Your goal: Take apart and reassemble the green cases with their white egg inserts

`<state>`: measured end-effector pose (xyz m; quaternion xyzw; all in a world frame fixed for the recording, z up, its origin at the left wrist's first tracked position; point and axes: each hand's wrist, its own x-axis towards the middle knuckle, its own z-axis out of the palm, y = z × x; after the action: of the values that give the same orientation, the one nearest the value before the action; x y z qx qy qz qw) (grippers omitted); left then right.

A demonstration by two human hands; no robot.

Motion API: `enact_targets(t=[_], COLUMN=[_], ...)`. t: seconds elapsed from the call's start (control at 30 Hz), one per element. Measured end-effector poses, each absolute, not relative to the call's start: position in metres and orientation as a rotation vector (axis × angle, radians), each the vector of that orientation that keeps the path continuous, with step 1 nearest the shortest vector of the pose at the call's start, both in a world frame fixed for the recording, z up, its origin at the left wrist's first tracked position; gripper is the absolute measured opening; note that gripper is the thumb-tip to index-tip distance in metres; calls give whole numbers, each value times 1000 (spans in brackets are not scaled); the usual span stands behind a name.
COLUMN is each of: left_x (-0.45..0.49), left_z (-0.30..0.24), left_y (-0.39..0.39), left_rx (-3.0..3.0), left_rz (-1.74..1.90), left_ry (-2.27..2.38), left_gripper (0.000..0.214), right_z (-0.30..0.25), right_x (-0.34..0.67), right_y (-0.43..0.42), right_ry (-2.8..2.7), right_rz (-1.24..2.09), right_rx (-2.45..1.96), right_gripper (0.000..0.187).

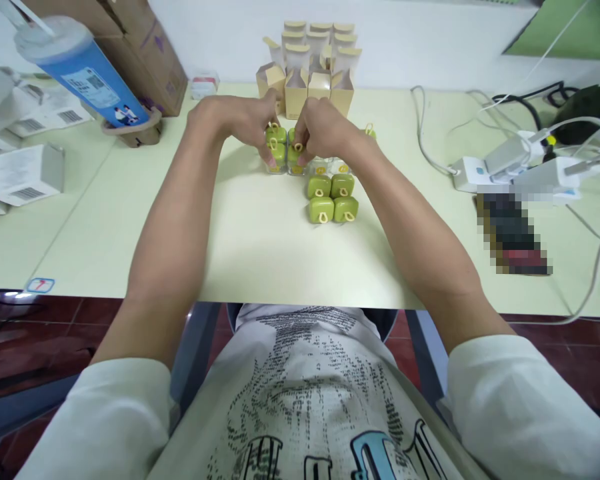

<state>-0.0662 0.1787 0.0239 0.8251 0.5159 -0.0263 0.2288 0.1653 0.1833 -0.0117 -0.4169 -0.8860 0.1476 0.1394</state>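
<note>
Small clear containers with glossy green lids stand in a cluster on the pale table. My left hand (253,127) is curled around the left side of the cluster, its thumb against a green-lidded container (278,160). My right hand (325,127) pinches a green lid (295,155) with a yellow loop on the neighbouring container. Partly under my right hand are clear containers (321,167) without green lids, showing yellow marks. Several loose green lids (321,209) with yellow loops lie nearer to me. My right wrist partly hides another green lid (370,131).
Open cream cardboard boxes (296,93) stand in rows against the wall. On the left are a blue cup (100,80) in a holder, a brown carton (155,60) and white boxes (30,173). A power strip (480,177) with cables and a blurred dark object (513,230) lie right.
</note>
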Motion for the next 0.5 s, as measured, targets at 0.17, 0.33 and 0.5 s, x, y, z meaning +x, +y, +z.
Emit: enact_targets(t=[0.17,0.33,0.5], left_x=[-62,-57,-50], left_z=[29,37,37], left_y=[170,160,158], left_rx=[2240,2279,2298], left_rz=[-86,-126,-137], left_ry=[1426,1451,1434], left_gripper=[181,179,181], right_z=[9,44,26], right_x=[174,203,206], right_y=[162,136,137], right_ry=[-2607,-2556,-2868], right_rz=[314,250,420], right_rx=[-1171,-1013,-1091], right_gripper=[34,25,45])
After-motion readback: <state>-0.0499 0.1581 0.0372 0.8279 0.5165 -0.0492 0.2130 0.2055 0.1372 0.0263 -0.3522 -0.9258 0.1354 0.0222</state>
